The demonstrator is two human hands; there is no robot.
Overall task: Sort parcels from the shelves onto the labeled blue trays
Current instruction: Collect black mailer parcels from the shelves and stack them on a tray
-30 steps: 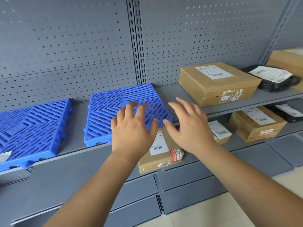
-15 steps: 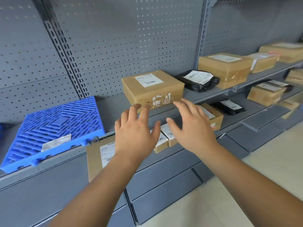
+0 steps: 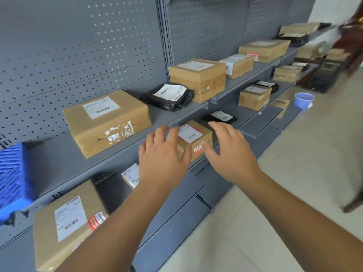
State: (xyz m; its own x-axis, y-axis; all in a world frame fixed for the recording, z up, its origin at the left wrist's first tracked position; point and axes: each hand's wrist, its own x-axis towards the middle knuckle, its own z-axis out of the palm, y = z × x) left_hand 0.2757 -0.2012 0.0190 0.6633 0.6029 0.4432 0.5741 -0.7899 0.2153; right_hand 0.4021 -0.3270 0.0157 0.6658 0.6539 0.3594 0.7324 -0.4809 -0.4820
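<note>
A: Both hands out, left hand (image 3: 163, 156) and right hand (image 3: 229, 154) spread wide, nothing in either grip; they frame the small brown parcel (image 3: 194, 138) on the lower shelf (image 3: 249, 112).

B: Reaching step, I'd say; next, close on its sides and lift; blue tray (image 3: 11, 173) sits far left; label print's too blurred to read.

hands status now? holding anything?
Left hand: open, fingers spread, holding nothing.
Right hand: open, holding nothing, in front of the small cardboard box.
</note>
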